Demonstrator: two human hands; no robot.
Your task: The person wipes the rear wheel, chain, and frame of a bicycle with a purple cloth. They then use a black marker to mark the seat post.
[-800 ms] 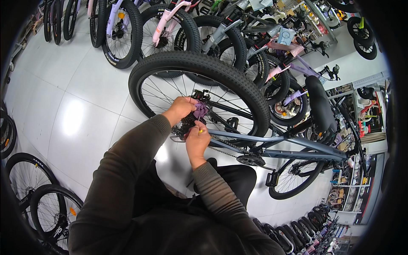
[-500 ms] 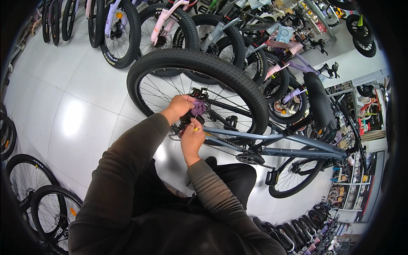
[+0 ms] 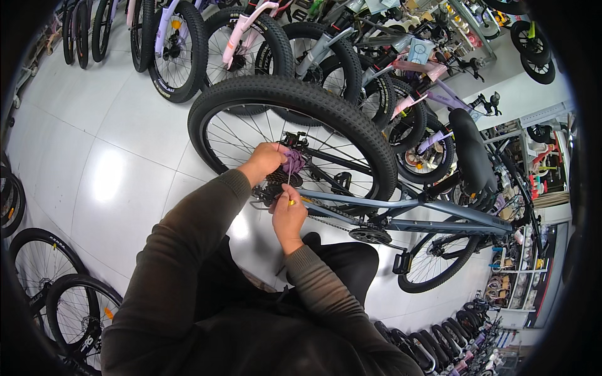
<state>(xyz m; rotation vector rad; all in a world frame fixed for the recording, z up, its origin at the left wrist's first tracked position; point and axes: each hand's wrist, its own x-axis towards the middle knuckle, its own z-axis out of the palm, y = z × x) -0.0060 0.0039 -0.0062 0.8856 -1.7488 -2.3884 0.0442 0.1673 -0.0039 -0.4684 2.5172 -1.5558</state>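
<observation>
Between the two hands, at the middle of the rear wheel (image 3: 285,86), sits a bunched purple cloth (image 3: 293,161); the left hand (image 3: 268,158) reaches in above the cassette (image 3: 276,180) and seems to pinch the cloth's left edge, fingertips partly hidden, perhaps to keep the bundle pressed where it is; just below that grip, the right hand (image 3: 289,216) grasps a slim tool (image 3: 291,202), a bit of yellow showing among the fingers, its thin shaft pointing up at the cloth; so light a hold probably favours fine control over force; left of the right grip is the derailleur (image 3: 263,197), and rightward from it run the chain (image 3: 329,222) and the blue-grey frame (image 3: 467,216), with the saddle (image 3: 467,150) well beyond; the wheel's middle lies within both hands' reach, which likely lets one steady the cloth while the other guides the shaft.
</observation>
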